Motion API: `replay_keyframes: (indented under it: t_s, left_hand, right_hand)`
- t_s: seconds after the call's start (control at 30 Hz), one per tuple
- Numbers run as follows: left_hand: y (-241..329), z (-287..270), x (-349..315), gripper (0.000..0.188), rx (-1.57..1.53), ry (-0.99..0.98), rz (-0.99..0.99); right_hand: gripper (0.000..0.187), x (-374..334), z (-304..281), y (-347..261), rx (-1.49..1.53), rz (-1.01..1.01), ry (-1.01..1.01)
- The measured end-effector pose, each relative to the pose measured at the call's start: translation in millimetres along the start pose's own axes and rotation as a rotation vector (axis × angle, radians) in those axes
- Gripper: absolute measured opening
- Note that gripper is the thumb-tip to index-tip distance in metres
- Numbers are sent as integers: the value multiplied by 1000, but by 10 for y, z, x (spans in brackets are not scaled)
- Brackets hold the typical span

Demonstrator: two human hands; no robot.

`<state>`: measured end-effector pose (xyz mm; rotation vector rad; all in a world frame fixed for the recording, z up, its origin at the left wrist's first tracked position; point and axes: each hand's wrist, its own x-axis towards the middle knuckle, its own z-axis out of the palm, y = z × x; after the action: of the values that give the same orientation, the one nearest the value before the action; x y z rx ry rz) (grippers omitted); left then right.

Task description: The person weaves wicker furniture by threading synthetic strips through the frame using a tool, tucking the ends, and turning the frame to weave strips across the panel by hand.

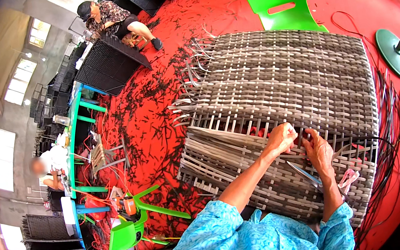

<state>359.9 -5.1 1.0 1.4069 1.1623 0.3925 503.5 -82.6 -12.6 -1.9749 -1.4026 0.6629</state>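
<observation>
A large grey-brown woven wicker panel spreads before me, with loose strip ends fringing its left edge. Across its middle runs an open gap where bare lengthwise strips show the red floor beneath. At this gap my left hand is closed, fingers curled; what they hold is too small to make out. Just right of it, my right hand bends its fingers down into the weave, pinching a strip at the gap's edge. Long loose strips lie along the gap's left part. Beside my right wrist rests a pointed metal blade, its other end partly hidden, near a pink crumpled piece.
A green chair stands beyond the panel. Black strands trail along its right side, near a round green stand base. At left are a tipped green chair holding an orange tool, a green-framed table and seated people. Black scraps litter the red floor.
</observation>
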Motion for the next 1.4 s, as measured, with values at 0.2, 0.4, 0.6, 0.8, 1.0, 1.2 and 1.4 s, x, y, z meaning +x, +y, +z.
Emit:
replay_keyframes:
  t_s: [0.2, 0.4, 0.6, 0.8, 1.0, 1.2, 1.4]
  left_hand:
    - [-92, 26, -39, 20, -79, 53, -68]
    - [-372, 37, 223, 22, -86, -26, 33]
    - [-364, -367, 378, 19, -224, 167, -134]
    - [-493, -269, 386, 16, -343, 108, -144]
    - [-528, -288, 337, 17, -317, 127, -138]
    - [-516, -311, 291, 17, -321, 104, -100]
    - [-425, -332, 225, 17, -272, 30, -57]
  right_hand:
    - [39, -105, -9, 20, -172, -141, 22]
    - [33, -376, -91, -411, -128, -315, -56]
    - [18, -214, 295, 20, -42, -304, -200]
    - [14, -246, 304, 203, 50, -238, -179]
    - [16, -243, 356, 218, 52, -246, -199]
    - [28, -25, 420, 194, 27, -163, -112]
    - [29, 358, 466, 42, 87, -110, -121]
